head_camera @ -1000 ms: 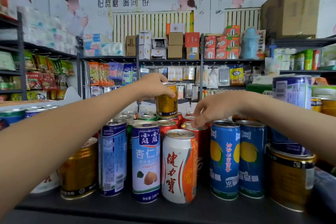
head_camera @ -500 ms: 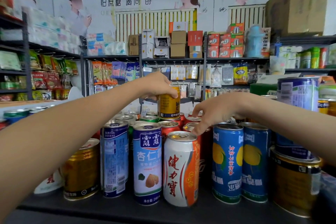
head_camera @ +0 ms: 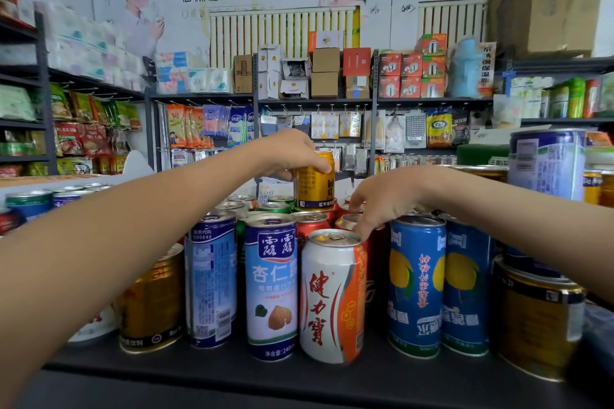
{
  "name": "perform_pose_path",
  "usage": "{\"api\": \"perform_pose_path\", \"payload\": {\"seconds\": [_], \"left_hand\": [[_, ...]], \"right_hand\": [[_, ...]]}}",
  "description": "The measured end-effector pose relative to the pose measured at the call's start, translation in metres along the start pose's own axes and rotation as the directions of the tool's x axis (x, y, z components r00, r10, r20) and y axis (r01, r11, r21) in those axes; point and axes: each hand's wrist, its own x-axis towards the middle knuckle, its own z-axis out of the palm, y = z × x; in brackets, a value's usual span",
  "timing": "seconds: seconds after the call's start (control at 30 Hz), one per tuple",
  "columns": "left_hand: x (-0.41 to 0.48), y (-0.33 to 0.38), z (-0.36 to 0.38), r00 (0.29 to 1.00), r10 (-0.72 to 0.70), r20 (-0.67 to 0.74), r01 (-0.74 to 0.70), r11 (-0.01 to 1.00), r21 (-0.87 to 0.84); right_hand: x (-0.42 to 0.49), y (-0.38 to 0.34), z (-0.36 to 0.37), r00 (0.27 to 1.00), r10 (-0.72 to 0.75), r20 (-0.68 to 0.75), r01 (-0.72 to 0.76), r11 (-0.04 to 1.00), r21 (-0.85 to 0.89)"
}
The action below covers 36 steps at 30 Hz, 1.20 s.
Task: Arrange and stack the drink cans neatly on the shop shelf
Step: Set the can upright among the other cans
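Many drink cans stand on the dark shelf (head_camera: 299,378). My left hand (head_camera: 292,153) grips the top of a gold can (head_camera: 314,184) that sits on top of red cans in the back rows. My right hand (head_camera: 385,196) reaches down with curled fingers onto the top of a red can (head_camera: 349,221) behind the white and orange can (head_camera: 332,295). In the front row stand a blue and white almond-drink can (head_camera: 270,285), a pale blue can (head_camera: 211,279), two blue cans with yellow fruit (head_camera: 417,285) and gold cans (head_camera: 151,302).
A blue and white can (head_camera: 546,163) sits stacked on a gold can (head_camera: 538,322) at the right. More can tops (head_camera: 30,201) show at the far left. Behind are shop shelves with snack packets, boxes and tissue packs.
The gold can in my left hand has turned a little, showing more of its text side. My right hand stays on the red can's top. The view has shifted slightly.
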Motion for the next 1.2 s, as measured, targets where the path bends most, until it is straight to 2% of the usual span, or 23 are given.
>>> {"api": "perform_pose_path", "payload": {"seconds": [0.27,0.37,0.57,0.77,0.93,1.07,1.13,1.2], "left_hand": [[-0.007,0.004,0.001,0.999,-0.030,0.021,0.031,0.999,-0.040],[-0.015,0.004,-0.001,0.999,-0.031,0.027,0.032,0.999,-0.029],[-0.029,0.010,-0.008,0.999,0.017,0.037,-0.017,1.000,0.002],[-0.044,0.018,-0.013,0.988,0.128,-0.090,-0.139,0.982,-0.130],[-0.066,0.024,-0.015,0.963,0.266,-0.052,-0.271,0.942,-0.196],[-0.081,0.025,-0.011,0.937,0.348,-0.033,-0.349,0.928,-0.133],[-0.089,0.024,-0.011,0.941,0.332,-0.063,-0.335,0.895,-0.294],[-0.094,0.023,-0.014,0.958,0.283,-0.049,-0.261,0.784,-0.564]], "right_hand": [[0.004,0.006,0.000,0.999,0.000,-0.044,0.004,0.994,0.110],[-0.003,0.005,-0.005,0.998,0.003,-0.058,0.009,0.980,0.201],[-0.024,0.006,-0.025,0.979,0.019,-0.203,0.057,0.930,0.364],[-0.053,0.014,-0.043,0.907,0.045,-0.419,0.170,0.871,0.461],[-0.074,0.019,-0.050,0.821,0.110,-0.561,0.278,0.780,0.560],[-0.090,0.019,-0.051,0.738,0.192,-0.647,0.399,0.649,0.647],[-0.099,0.016,-0.049,0.737,0.214,-0.641,0.497,0.472,0.728],[-0.108,0.013,-0.047,0.752,0.199,-0.629,0.583,0.244,0.775]]}}
